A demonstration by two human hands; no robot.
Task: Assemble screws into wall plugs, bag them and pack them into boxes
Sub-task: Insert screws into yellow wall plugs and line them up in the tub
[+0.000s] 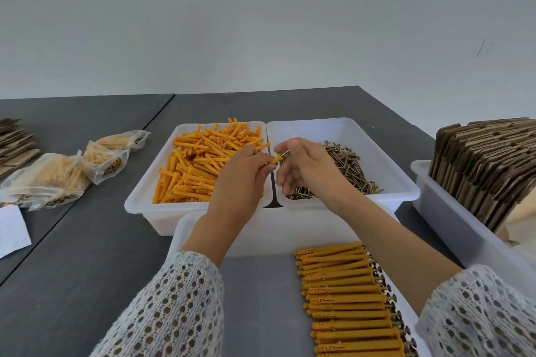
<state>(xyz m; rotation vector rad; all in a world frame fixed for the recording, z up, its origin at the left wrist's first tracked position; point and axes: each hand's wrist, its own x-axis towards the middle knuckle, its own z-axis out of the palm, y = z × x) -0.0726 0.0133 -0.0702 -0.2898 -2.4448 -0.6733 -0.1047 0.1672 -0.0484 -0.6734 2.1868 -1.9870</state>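
Head view: you're mid-assembly, screw going into a plug over the gap btwn the two bins.

Your left hand point(243, 171) pinches an orange wall plug point(276, 160); your right hand point(304, 164) has thumb + forefinger clamped on a screw point(285, 154) at the plug's open end, other fingers loosely spread. Whether the tip is seated yet, can't tell. Done so far: a neat row of assembled plugs point(345, 298) w/ screw heads showing, laid in the near tray point(203, 229), plus several filled bags point(52, 177) on the table point(95, 255) to your left. Left to do: plug bin point(145, 203) still heaped, screw bin point(394, 182) approx half covered, so lots more pairing. The row isn't bagged yet, and the flat cardboard boxes point(487, 165) standing at right look unfolded, so boxing seems not begun.
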